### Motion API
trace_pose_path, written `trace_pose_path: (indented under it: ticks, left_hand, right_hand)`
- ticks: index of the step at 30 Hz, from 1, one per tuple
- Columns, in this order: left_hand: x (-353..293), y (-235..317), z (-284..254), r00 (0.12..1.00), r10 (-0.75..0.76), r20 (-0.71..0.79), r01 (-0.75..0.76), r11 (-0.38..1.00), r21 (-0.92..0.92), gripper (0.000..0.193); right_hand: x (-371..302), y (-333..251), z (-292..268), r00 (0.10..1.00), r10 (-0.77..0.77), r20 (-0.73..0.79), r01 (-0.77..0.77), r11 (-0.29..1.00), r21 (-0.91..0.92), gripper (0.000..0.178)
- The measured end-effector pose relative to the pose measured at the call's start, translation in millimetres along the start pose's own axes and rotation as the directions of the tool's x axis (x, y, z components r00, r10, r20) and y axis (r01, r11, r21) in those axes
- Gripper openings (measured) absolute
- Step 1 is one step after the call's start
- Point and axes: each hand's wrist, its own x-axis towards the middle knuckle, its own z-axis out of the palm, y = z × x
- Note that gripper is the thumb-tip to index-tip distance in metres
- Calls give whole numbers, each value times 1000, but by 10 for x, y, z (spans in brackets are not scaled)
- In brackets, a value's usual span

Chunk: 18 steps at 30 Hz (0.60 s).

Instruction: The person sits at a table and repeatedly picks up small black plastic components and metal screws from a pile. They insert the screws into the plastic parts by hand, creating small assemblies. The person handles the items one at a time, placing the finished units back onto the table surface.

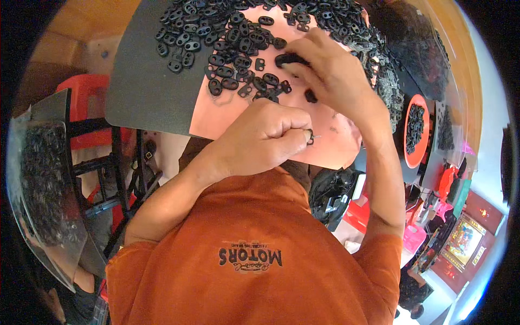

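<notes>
At centre, my left hand pinches a small dark part, presumably to steady it. Above right, my right hand curls at a black piece, grip indeterminable; loose pieces lie upper centre, probably for reach.

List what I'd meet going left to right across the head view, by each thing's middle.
Red plastic seat → left hand, with a small black piece at its fingertips → right hand → orange-red plate → framed colourful picture.
</notes>
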Motion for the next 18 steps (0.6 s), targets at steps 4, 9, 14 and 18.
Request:
trace_pose_path:
  ticks: [4,9,14,18]
  left_hand:
    - [8,50,-34,1000,13,-3,-13,997,73,21]
    - [7,-2,-39,1000,21,-6,-20,995,101,21]
    - [21,6,-28,1000,16,-10,-16,997,71,22]
    - [24,12,-5,998,46,-37,-43,997,71,20]
  right_hand:
    - [-185,157,-1,993,75,-95,-75,997,3,22]
    - [-287,244,23,990,41,-134,-40,999,11,21]
    - [-213,230,-46,987,22,-158,-32,998,-57,19]
    - [-11,39,107,987,-76,-141,73,997,-28,19]
